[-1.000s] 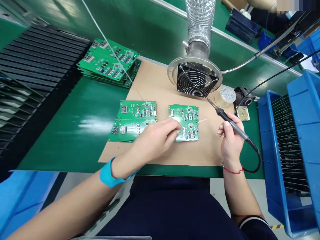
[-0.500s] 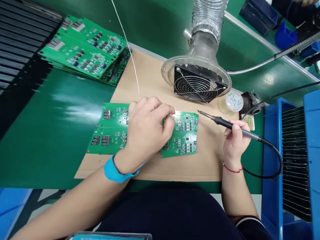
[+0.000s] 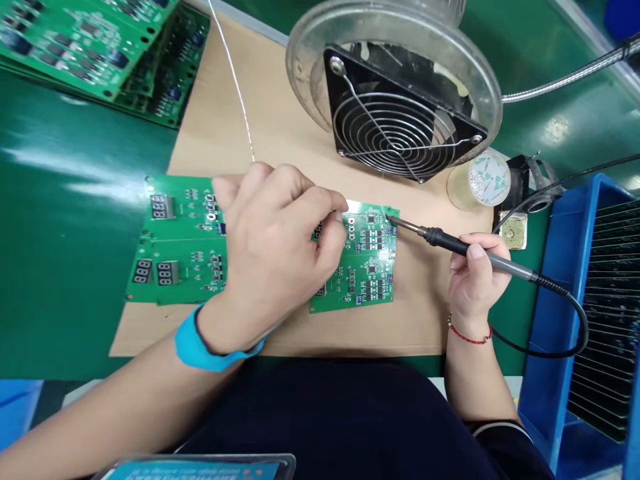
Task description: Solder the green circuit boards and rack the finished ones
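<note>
My left hand (image 3: 273,247) is closed in a pinch over the left part of a green circuit board (image 3: 365,273) on a cardboard sheet (image 3: 280,127). A thin solder wire (image 3: 235,73) runs down from the top into that hand. My right hand (image 3: 473,280) grips a black soldering iron (image 3: 470,250), whose tip touches the board's top right corner. A second pair of green boards (image 3: 173,243) with digit displays lies to the left, partly hidden by my left hand.
A fume extraction fan (image 3: 397,113) stands just behind the boards. A solder spool (image 3: 483,180) and the iron's stand (image 3: 527,183) sit at right, beside a blue bin (image 3: 565,300) of dark plates. A stack of green boards (image 3: 100,47) lies top left.
The view has come closer and lower. My left hand moved over the right board with the wire. The iron's tip came down leftward onto the board's top corner.
</note>
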Demonstrator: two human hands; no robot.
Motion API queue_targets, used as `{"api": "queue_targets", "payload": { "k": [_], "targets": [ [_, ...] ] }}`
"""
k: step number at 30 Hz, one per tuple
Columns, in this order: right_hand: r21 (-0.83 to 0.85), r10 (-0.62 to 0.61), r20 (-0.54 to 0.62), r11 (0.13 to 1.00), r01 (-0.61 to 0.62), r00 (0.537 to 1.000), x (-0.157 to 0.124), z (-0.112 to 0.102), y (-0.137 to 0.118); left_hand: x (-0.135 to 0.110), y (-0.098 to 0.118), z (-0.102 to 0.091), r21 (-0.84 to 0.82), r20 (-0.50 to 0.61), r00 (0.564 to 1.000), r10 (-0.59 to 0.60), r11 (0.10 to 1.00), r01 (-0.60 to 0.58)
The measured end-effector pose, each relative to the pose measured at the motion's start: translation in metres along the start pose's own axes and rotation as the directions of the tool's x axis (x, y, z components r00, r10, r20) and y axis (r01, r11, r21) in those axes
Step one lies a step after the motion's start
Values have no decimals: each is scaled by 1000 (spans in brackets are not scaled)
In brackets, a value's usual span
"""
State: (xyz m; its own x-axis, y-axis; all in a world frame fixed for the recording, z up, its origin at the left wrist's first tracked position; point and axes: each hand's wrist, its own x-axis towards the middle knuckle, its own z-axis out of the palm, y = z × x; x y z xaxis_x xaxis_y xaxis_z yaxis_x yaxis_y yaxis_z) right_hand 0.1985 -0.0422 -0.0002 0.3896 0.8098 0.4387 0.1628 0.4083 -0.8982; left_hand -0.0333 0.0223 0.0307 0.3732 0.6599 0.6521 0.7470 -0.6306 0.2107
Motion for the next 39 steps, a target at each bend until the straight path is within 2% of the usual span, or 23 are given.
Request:
{"api": "queue_targets", "payload": {
  "k": [5, 12, 19, 25, 31, 34, 39],
  "targets": [
    [1, 1, 0, 1000, -1, 1000, -1, 1, -2, 0, 6, 5, 45, -1, 998, 65, 997, -65],
    [0, -32, -41, 999, 32, 999, 0, 1, -2, 0, 4, 0, 0, 28, 997, 73, 997, -73],
    [-12, -2, -7, 1000, 2, 1000, -1, 0, -4, 0, 7, 5, 2, -2, 995, 97, 995, -97],
    [0, -17, -2, 1000, 17, 1000, -1, 2, -4, 1, 7, 10, 3, 13, 990, 140, 990, -140],
    [65, -55, -82, 996, 61, 995, -1, -1, -5, 1, 1, 0, -41, 10, 986, 166, 985, -166],
    [68, -33, -57, 997, 37, 998, 0, -2, -4, -1, 0, 0, -41, 20, 990, 137, 990, -137],
    [47, -38, 1, 998, 37, 999, 0, 1, -1, -4, -4, 9, -15, -26, 986, 167, 986, -167]
  ]
}}
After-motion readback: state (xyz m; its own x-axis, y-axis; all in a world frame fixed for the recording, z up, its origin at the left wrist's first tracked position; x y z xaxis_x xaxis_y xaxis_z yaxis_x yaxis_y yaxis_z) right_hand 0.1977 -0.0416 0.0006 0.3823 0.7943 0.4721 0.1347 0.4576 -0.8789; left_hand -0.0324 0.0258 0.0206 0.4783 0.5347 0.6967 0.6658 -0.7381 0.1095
